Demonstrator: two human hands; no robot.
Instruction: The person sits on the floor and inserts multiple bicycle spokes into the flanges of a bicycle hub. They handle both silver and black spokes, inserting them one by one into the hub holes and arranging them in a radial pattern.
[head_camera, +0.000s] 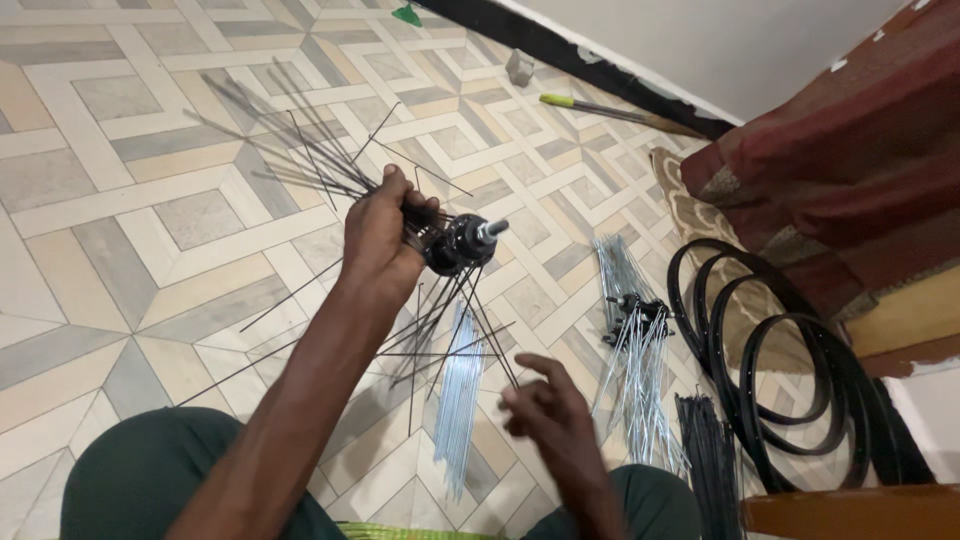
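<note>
Wheel hub held up over the tiled floor

The right hand (545, 405) hovers low, fingers loosely spread, holding nothing, above a bundle of silver spokes (458, 385). Farther off, the left hand (380, 235) is clenched around a black hub (458, 243) bristling with black spokes (300, 150); black rims (790, 380) lie to the right.

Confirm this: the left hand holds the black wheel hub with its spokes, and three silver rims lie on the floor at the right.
Not quite. The head view shows the rims are black, not silver. The left hand does hold the black hub with its spokes.
</note>
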